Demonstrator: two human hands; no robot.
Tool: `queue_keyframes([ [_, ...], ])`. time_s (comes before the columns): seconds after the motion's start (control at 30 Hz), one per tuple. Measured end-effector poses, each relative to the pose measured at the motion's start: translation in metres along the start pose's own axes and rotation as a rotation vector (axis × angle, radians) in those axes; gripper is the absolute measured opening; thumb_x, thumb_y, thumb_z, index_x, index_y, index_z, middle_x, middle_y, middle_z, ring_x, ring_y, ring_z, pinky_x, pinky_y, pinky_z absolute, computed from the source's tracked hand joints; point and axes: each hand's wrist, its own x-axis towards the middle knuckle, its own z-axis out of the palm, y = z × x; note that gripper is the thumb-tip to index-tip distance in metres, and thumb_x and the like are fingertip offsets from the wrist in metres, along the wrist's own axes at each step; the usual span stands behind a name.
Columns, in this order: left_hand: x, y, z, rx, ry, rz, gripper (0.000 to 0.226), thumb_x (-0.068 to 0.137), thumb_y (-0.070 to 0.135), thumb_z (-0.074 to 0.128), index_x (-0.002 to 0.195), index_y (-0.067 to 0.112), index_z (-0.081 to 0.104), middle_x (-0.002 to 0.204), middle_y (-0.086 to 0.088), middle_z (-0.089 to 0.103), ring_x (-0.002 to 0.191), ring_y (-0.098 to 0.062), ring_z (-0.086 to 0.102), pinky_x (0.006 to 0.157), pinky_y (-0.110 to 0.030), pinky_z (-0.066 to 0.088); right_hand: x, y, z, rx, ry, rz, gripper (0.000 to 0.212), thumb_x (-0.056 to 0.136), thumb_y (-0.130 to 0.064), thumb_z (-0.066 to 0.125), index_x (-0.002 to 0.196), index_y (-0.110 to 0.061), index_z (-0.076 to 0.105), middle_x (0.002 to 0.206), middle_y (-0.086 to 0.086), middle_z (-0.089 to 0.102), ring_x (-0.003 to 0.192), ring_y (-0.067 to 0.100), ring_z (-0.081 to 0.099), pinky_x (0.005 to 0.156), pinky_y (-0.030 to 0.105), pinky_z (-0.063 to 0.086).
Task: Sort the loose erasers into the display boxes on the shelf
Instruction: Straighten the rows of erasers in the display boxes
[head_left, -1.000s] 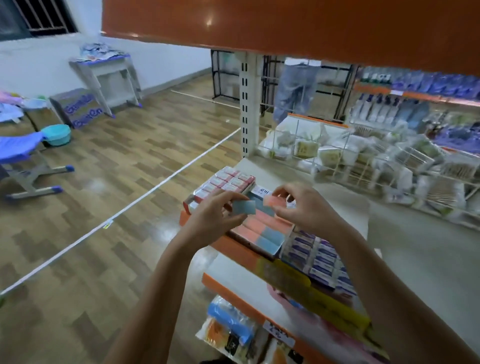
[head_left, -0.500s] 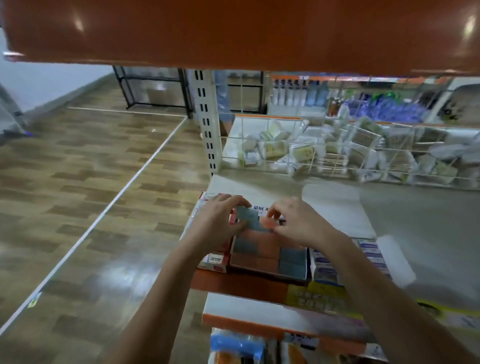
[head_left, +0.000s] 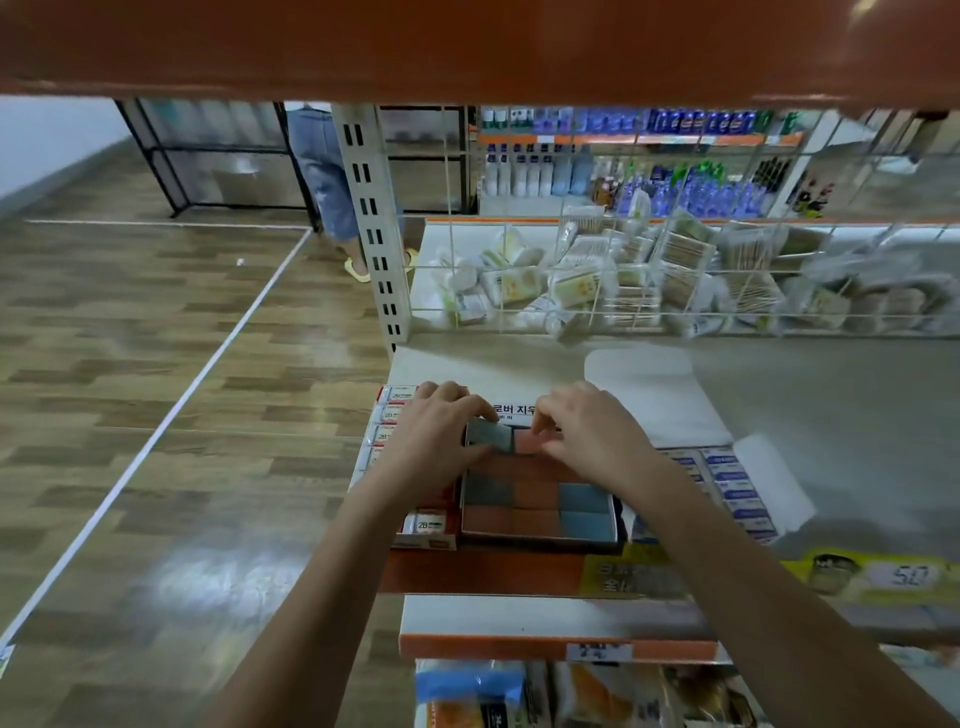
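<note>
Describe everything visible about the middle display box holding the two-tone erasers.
The middle display box is a shallow, dark-rimmed open tray, seemingly cardboard, lying flat at the shelf's front edge between two neighbouring boxes. It holds rows of orange-and-blue-grey erasers lying flat. At its far end the left hand and right hand each pinch an eraser, covering that row.

Dim, soft, slightly blurred wide-angle view; glare patches on the floor, edges bowed.

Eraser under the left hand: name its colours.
Grey-blue and salmon eraser, left hand; head view.
</note>
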Motion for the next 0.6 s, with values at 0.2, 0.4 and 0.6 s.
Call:
queue_keyframes([
  [0.2, 0.005, 0.005, 0.002, 0.077, -0.012, -0.002, 0.038, 0.085, 0.039, 0.06, 0.122, 0.033, 0.054, 0.124, 0.001, 0.048, 0.118, -0.02, 0.035, 0.096, -0.031, 0.029, 0.003, 0.0, -0.003, 0.022, -0.052, 0.026, 0.013, 0.087, -0.027, 0.06, 0.099, -0.022, 0.061, 0.103, -0.004, 0.056, 0.103, 0.016, 0.047, 0.087, 0.029, 0.037],
  [0.4, 0.004, 0.009, -0.001, 0.126, -0.02, 0.018, 0.036, 0.087, 0.039, 0.057, 0.122, 0.032, 0.052, 0.124, 0.003, 0.051, 0.119, -0.02, 0.036, 0.097, -0.033, 0.03, 0.003, -0.003, 0.0, 0.009, -0.045, 0.058, 0.016, 0.087, -0.026, 0.058, 0.103, -0.023, 0.059, 0.105, -0.002, 0.056, 0.106, 0.017, 0.047, 0.089, 0.03, 0.039],
  [0.6, 0.008, 0.013, -0.011, 0.198, -0.107, 0.07, 0.04, 0.089, 0.045, 0.053, 0.127, 0.032, 0.05, 0.129, 0.001, 0.049, 0.122, -0.021, 0.037, 0.099, -0.037, 0.03, -0.001, 0.001, -0.009, 0.071, -0.106, 0.078, 0.024, 0.091, -0.03, 0.051, 0.112, -0.022, 0.058, 0.113, -0.001, 0.055, 0.111, 0.017, 0.045, 0.094, 0.032, 0.039],
])
